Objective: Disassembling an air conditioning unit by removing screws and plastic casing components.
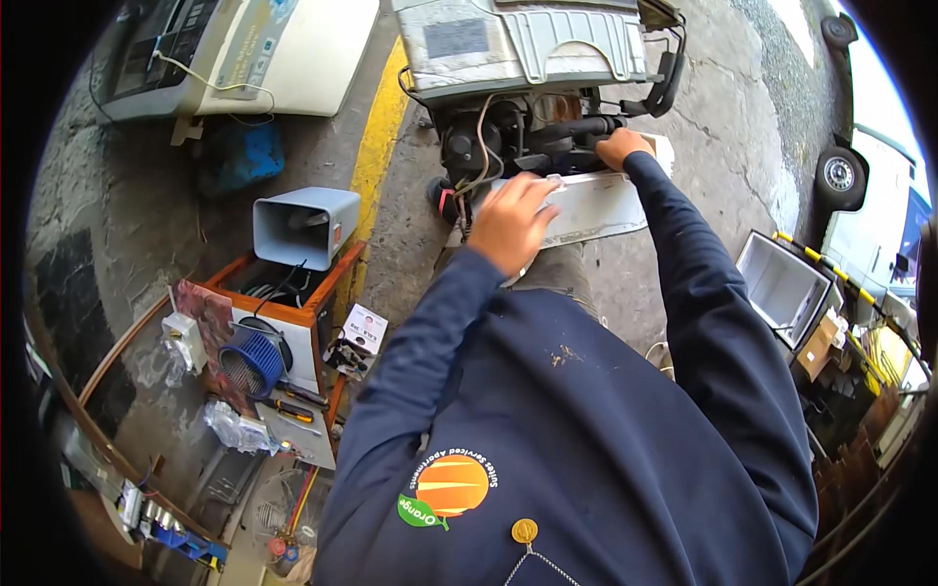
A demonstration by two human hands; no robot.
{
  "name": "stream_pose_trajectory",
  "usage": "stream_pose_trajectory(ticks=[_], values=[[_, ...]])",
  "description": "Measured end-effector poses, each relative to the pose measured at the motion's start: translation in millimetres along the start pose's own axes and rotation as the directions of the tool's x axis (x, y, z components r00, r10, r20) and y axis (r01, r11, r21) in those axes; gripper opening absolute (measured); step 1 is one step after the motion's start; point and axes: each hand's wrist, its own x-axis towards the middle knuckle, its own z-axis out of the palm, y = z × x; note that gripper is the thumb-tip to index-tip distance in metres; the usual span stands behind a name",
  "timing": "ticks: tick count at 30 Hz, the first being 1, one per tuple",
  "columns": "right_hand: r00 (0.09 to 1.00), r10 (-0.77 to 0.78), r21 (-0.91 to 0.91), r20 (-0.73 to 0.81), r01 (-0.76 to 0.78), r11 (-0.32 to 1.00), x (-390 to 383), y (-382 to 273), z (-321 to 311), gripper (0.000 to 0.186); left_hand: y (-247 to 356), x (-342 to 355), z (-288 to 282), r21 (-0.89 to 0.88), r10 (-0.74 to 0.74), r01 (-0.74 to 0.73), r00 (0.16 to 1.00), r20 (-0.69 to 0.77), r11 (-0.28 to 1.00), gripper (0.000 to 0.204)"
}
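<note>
A grey-white machine (528, 44), apparently a washing machine tipped over, stands in front of me with its underside toward me. Dark hoses (576, 129), a round black part (467, 146) and loose wires (484, 137) show there. A white panel (596, 207) lies below them, above my legs. My left hand (513, 223) hovers at the panel's left part, its fingers apart and slightly blurred; a small pale spot shows by the fingertips. My right hand (623, 146) is closed at the right end of the dark hose; what its fingers grip is hidden.
At the left, a wooden cabinet (327, 283) bears a grey horn speaker (305, 227), a blue fan wheel (252, 359) and screwdrivers (293, 410). Another white machine (283, 59) lies at the upper left. An open white box (782, 283) and a parked van (870, 220) are at the right.
</note>
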Motion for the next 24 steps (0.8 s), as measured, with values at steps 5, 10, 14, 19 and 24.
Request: stream_pose_trajectory(ticks=[5, 10, 14, 19, 24], values=[[0.997, 0.066, 0.134, 0.051, -0.072, 0.988, 24.2, 25.1, 14.7, 0.056, -34.9, -131.5, -73.9, -0.104, -0.533, 0.523, 0.839, -0.112, 0.846, 0.019], [0.993, 0.094, 0.124, 0.069, -0.102, 0.987, 20.3, 18.5, 19.9, 0.052, -102.5, -293.8, -80.1, -0.204, -0.843, 0.819, 0.509, -0.174, 0.537, 0.019], [0.996, 0.092, -0.062, -0.003, -0.092, 0.994, -7.1, 2.1, 4.4, 0.051, -175.7, -451.8, -31.5, -0.488, -0.984, 0.859, 0.176, -0.006, 0.157, 0.02], [0.974, -0.037, -0.156, -0.225, 0.001, 0.988, -12.0, 0.2, 19.5, 0.045, -213.5, -607.2, 41.3, 0.001, -0.984, 0.984, 0.18, 0.005, 0.18, 0.022], [0.982, 0.094, -0.033, -0.165, -0.1, 0.994, -28.7, -10.7, -1.8, 0.043, -222.1, -591.2, 57.2, -0.15, -0.966, 0.954, 0.259, -0.027, 0.26, 0.026]])
